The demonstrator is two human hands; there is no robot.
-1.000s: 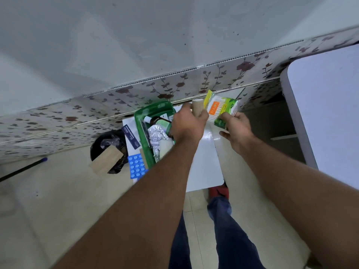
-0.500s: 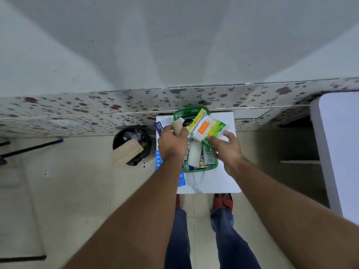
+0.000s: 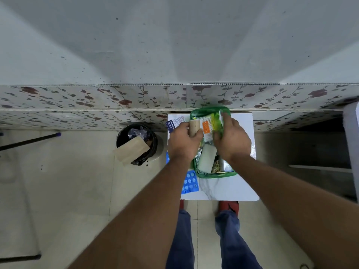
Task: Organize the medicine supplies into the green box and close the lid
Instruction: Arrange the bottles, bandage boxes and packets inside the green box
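The green box (image 3: 215, 175) stands on a small white table (image 3: 229, 187), with its lid (image 3: 206, 110) open at the far end. Inside lie a white bandage roll (image 3: 207, 159), foil strips and small packs. My left hand (image 3: 183, 141) holds a tan roll (image 3: 194, 127) over the box's left side. My right hand (image 3: 231, 138) grips a green and white packet with an orange label (image 3: 208, 126) and holds it low over the box's far half. A blue blister strip (image 3: 189, 182) lies on the table left of the box.
A blue and white carton (image 3: 174, 123) lies at the table's far left corner. A black waste bin (image 3: 138, 144) with a brown paper bag stands on the floor to the left. A flowered wall panel runs behind. A grey table edge (image 3: 352, 136) is at the right.
My head has turned, so the table now sits centred below me. My right hand has brought the packet down and leftward over the box. The left hand keeps the tan roll.
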